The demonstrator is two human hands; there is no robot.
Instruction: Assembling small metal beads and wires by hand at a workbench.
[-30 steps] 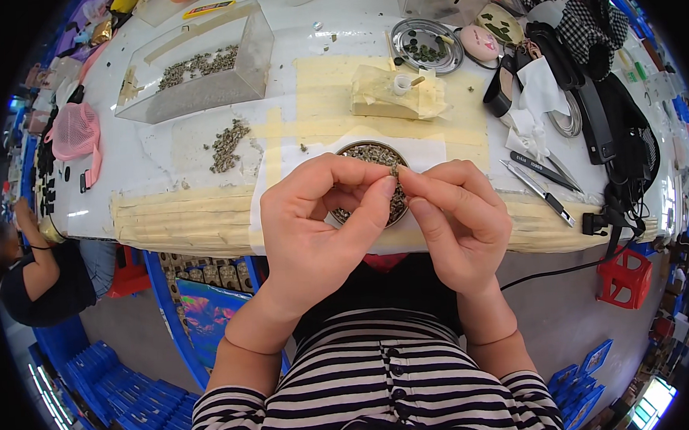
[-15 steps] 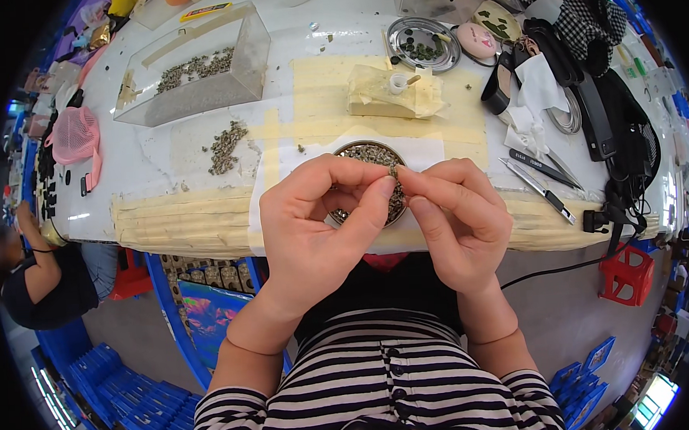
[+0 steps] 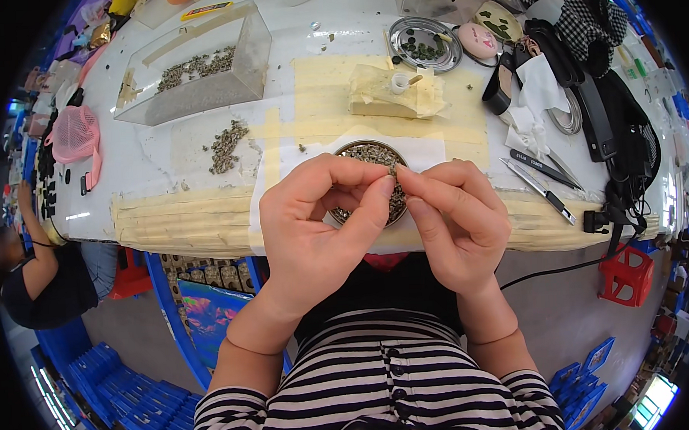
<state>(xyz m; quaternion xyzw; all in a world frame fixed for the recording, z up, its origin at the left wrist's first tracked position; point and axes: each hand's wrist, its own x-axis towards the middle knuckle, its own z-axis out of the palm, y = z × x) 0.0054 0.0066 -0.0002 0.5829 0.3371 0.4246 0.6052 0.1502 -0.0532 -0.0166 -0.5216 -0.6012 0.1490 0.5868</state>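
My left hand (image 3: 314, 224) is closed in a pinch, thumb and index fingertip on a small grey-green piece (image 3: 393, 170) too tiny to make out well. From the other side my right hand (image 3: 464, 221) meets it, its index fingertip pressing at the piece and its thumb curled just below. Both hands are held over a round dish (image 3: 368, 142) filled with many similar small grey pieces. My fingers cover part of the dish's left side and front.
A loose pile of grey pieces (image 3: 226, 147) lies left, before a clear plastic box (image 3: 254, 73). A taped block (image 3: 390, 105) stands beyond the dish. Tweezers (image 3: 542, 168) and a craft knife (image 3: 539, 191) lie right. A person (image 3: 47, 266) sits far left.
My hands stay over the dish with only slight finger shifts. The person at the far left has raised an arm a little.
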